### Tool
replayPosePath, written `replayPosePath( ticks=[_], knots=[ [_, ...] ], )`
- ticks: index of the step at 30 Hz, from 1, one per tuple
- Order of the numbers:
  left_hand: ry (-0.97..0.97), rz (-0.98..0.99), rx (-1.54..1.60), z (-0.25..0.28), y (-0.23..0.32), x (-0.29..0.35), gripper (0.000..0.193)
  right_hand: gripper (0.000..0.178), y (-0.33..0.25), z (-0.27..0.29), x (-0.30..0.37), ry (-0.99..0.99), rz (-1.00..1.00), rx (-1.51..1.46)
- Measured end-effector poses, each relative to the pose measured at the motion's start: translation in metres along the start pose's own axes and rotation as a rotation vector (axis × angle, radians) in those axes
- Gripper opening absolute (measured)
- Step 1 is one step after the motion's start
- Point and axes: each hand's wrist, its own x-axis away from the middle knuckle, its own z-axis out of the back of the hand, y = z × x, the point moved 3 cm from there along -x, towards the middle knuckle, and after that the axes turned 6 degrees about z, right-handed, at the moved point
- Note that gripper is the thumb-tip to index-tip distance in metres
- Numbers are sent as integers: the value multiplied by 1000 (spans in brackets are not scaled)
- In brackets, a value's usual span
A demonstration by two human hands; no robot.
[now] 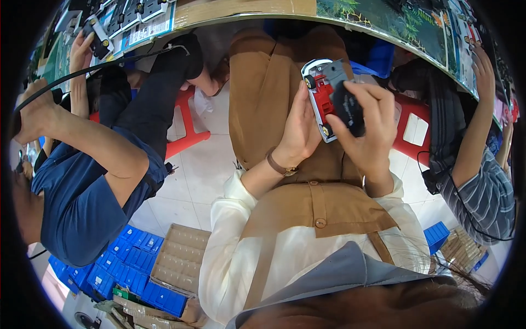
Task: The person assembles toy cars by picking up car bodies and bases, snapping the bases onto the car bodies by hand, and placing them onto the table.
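Above my lap I hold a toy car body (323,100) with a white shell, a red interior and small wheels showing on its near side. My left hand (297,129) is closed along the car's left side, thumb against the edge. A black base plate (348,112) lies at the car's right side, tilted over it and partly covering the red interior. My right hand (373,122) pinches this plate between thumb and fingers. Whether the plate touches the car all along its edge, I cannot tell.
A worktable edge (246,12) runs across the top, with toy car parts (130,15) at its left. Co-workers sit on both sides, one with a hand (81,52) on a toy car. Red stools (187,123), blue boxes (129,257) and a cardboard divider tray (181,257) stand on the floor.
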Motion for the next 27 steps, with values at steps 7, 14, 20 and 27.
replayPosePath(
  ticks=[7,14,20,27],
  knots=[
    [-9,-40,-50,2,2,3,49,51,-3,-14,3,-86,-71,13],
    [-22,-67,-67,4,0,7,37,39,-1,-19,8,-72,-52,37],
    [53,-56,-174,7,6,7,37,43,6,-20,12,-158,-106,-98],
    [55,-80,-195,5,11,6,36,49,2,-20,10,-199,-93,-135]
  ],
)
